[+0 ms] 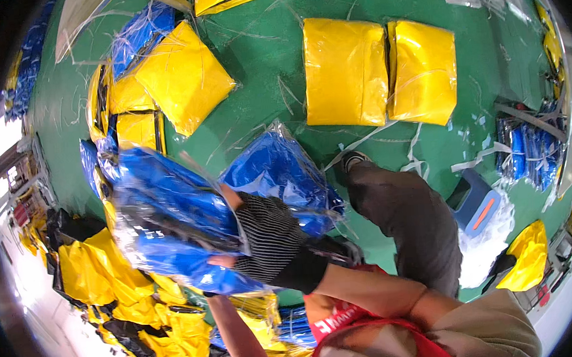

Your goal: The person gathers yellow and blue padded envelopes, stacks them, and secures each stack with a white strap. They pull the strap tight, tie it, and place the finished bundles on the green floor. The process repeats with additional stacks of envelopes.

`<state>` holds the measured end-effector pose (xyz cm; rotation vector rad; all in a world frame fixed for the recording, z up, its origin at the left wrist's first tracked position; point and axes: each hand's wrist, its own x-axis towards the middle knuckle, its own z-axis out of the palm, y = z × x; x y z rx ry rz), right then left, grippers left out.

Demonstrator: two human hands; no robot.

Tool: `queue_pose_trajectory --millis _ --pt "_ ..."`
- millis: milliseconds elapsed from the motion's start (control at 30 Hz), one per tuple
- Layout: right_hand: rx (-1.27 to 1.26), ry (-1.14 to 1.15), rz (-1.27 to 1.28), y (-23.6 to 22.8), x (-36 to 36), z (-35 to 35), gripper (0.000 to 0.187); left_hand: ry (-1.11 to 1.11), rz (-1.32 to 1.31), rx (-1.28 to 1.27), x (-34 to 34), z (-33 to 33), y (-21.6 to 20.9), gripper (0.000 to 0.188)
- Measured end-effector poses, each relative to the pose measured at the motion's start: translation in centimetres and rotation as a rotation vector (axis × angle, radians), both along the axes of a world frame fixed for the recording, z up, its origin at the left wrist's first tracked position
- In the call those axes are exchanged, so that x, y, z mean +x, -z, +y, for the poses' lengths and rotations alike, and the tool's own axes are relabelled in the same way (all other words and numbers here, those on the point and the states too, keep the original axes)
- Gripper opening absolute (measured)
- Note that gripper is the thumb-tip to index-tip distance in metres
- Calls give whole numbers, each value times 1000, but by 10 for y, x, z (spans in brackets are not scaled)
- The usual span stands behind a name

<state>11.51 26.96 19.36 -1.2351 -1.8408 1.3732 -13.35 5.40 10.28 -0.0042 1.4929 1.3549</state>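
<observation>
My right hand, in a black-and-white striped glove with bare fingertips, is closed on the edge of a folded blue package in clear plastic wrap. This package is tilted and somewhat blurred, with a dark band across it. My left forearm comes up from the lower edge and passes behind the blue package, which hides the left hand's fingers. Just beyond my right hand, a second blue package in clear wrap lies on the floor.
Yellow folded packages are piled at the upper left. Two more yellow packages lie side by side ahead. Loose yellow and black pieces heap up at the left. A blue-grey plastic stool stands at the right. White straps trail over the green floor.
</observation>
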Motion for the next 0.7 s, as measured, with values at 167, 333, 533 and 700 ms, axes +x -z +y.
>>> queue_pose_trajectory --millis 167,333,533,700 --pt "-459 94 0 69 44 -19 86 9 -232 -162 34 -74 62 63" --pt "-556 227 -37 149 56 -43 82 94 -549 -108 37 -64 123 63" --pt "-418 100 -207 184 62 -44 78 674 1144 -486 86 24 72 81" --pt "-486 87 -138 175 70 -26 80 1154 1603 -183 99 171 -50 65"
